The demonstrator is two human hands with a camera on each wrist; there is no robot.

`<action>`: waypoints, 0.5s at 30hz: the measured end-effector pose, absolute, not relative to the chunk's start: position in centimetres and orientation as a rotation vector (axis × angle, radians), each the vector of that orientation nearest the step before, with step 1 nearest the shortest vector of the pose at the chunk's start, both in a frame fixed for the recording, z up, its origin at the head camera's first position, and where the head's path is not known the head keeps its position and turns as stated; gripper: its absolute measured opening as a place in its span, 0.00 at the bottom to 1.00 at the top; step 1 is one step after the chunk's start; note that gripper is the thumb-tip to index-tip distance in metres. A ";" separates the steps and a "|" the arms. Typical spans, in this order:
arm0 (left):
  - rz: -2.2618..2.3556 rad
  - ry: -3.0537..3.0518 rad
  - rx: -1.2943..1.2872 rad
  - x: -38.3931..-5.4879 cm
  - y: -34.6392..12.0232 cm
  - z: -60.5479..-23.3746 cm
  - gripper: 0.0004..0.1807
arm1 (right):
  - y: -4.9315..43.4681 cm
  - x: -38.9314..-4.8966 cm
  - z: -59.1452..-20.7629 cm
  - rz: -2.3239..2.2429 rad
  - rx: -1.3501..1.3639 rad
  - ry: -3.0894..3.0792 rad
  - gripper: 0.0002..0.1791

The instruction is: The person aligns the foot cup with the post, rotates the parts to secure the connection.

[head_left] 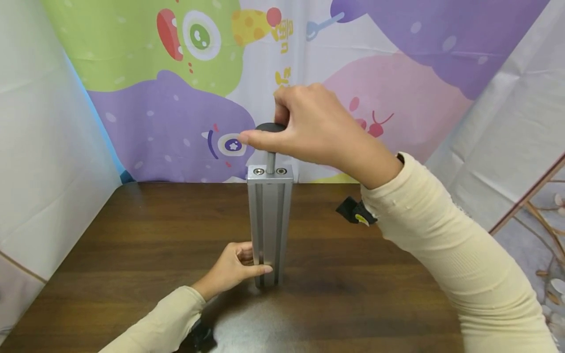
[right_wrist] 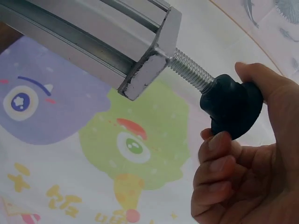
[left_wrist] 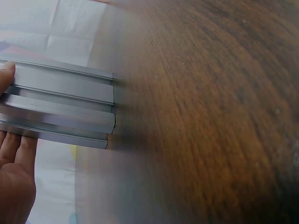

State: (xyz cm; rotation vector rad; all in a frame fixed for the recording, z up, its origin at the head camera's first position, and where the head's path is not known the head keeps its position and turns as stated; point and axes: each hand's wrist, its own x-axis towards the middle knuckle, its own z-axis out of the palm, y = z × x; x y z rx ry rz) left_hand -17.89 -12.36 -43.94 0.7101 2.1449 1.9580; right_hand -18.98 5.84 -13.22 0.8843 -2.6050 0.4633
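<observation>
A grooved aluminium profile stands upright on the brown table, its lower end at the wood in the left wrist view. My left hand grips it low down, thumb across the front face and fingers round the side. On top is a metal end plate with two screws. A threaded rod rises from between them and carries a dark levelling foot, shaped like a knob. My right hand holds this foot from above between thumb and curled fingers. Part of the foot is hidden by that hand in the head view.
The wood-grain table spreads around the profile. A cartoon-printed curtain hangs close behind it, with a pale sheet on the left. Black straps are on both wrists.
</observation>
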 end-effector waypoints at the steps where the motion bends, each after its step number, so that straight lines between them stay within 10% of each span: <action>1: 1.958 2.146 0.715 -17.9 -12.3 -44.0 0.21 | 5.9 -18.9 -13.2 0.441 0.889 -2.611 0.31; 15: 1.974 2.164 0.733 -18.0 -12.3 -44.2 0.22 | 9.2 -19.8 -11.0 0.289 1.842 -2.476 0.27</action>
